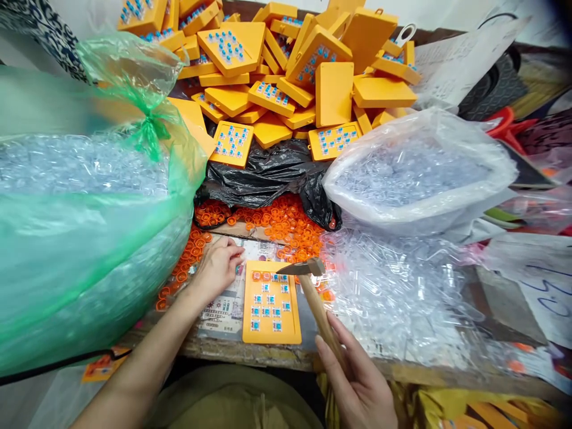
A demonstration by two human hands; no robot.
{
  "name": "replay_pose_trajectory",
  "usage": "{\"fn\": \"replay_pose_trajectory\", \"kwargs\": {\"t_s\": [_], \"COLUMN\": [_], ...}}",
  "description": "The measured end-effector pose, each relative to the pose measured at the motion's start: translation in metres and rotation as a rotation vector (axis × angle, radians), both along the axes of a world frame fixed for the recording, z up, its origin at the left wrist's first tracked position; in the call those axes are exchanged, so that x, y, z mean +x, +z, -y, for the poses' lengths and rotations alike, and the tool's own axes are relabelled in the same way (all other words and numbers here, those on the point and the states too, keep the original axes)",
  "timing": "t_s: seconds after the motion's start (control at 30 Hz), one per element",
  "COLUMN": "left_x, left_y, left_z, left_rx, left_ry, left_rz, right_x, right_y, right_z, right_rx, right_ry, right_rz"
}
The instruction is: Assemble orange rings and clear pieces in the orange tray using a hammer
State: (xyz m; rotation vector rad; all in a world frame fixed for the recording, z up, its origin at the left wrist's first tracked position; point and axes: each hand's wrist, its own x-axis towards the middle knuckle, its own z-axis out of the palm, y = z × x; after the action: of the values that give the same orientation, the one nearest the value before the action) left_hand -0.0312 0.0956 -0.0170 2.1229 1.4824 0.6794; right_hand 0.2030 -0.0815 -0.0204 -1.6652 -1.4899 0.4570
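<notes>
The right hand (357, 381) is gripping a hammer (313, 292) over the yellow board (271, 310) at lower centre—tapping pieces seemingly in hand, squarer aim needed next—while the left hand (218, 265) is resting empty beside it.

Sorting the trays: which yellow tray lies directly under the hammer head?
The flat yellow tray between both hands, apart from the heap behind; the hammer hovers over its top edge.

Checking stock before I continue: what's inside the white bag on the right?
The white bag lies open and looks full of small clear plastic pieces, like those spilled on the table in front of it. Whatever sits deeper in the bag is covered by them.
</notes>
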Motion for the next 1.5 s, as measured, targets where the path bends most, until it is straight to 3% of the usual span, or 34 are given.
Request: {"fn": "replay_pose_trajectory", "kwargs": {"t_s": [0.13, 0.3, 0.5, 0.63, 0.73, 0.83, 0.93, 1.03, 1.13, 1.2, 1.3, 1.4, 1.5], "left_x": [0.014, 0.047, 0.054, 0.054, 0.054, 0.05, 0.044, 0.041, 0.042, 0.042, 0.044, 0.052, 0.064], "left_y": [0.013, 0.019, 0.001, 0.001, 0.004, 0.01, 0.012, 0.009, 0.009, 0.015, 0.029, 0.036, 0.028], "left_z": [0.019, 0.04, 0.038, 0.039, 0.04, 0.029, -0.001, -0.033, -0.047, -0.042, -0.016, 0.014, 0.031], "left_rx": [0.055, 0.145, 0.073, 0.004, -0.041, -0.045, 0.055, 0.074, 0.028, -0.003, -0.064, -0.099, -0.01], "left_ry": [-0.034, -0.243, -0.175, -0.131, -0.105, -0.068, 0.043, 0.09, 0.055, 0.044, 0.017, -0.138, -0.302], "left_rz": [0.055, 0.153, 0.21, 0.274, 0.298, 0.3, 0.238, 0.175, 0.146, 0.157, 0.217, 0.293, 0.247], "right_x": [0.0, 0.002, 0.005, 0.009, 0.007, 0.004, 0.003, 0.002, 0.001, 0.0, 0.003, 0.008, 0.012], "right_y": [0.003, 0.011, 0.015, 0.015, 0.015, 0.013, 0.009, 0.006, 0.007, 0.007, 0.004, -0.001, -0.003], "right_z": [0.0, -0.003, -0.004, -0.004, -0.004, -0.003, -0.004, -0.005, -0.004, -0.002, 0.002, 0.006, 0.008], "right_rx": [0.051, 0.033, 0.049, -0.082, -0.004, 0.08, 0.056, 0.01, -0.022, -0.032, -0.05, -0.067, -0.044], "right_ry": [0.005, 0.086, 0.104, 0.139, 0.088, -0.023, -0.094, -0.1, -0.085, -0.105, -0.153, -0.174, -0.149], "right_rz": [0.092, 0.215, 0.23, 0.296, 0.215, 0.087, 0.034, 0.012, -0.03, -0.049, -0.055, -0.032, 0.018]}}
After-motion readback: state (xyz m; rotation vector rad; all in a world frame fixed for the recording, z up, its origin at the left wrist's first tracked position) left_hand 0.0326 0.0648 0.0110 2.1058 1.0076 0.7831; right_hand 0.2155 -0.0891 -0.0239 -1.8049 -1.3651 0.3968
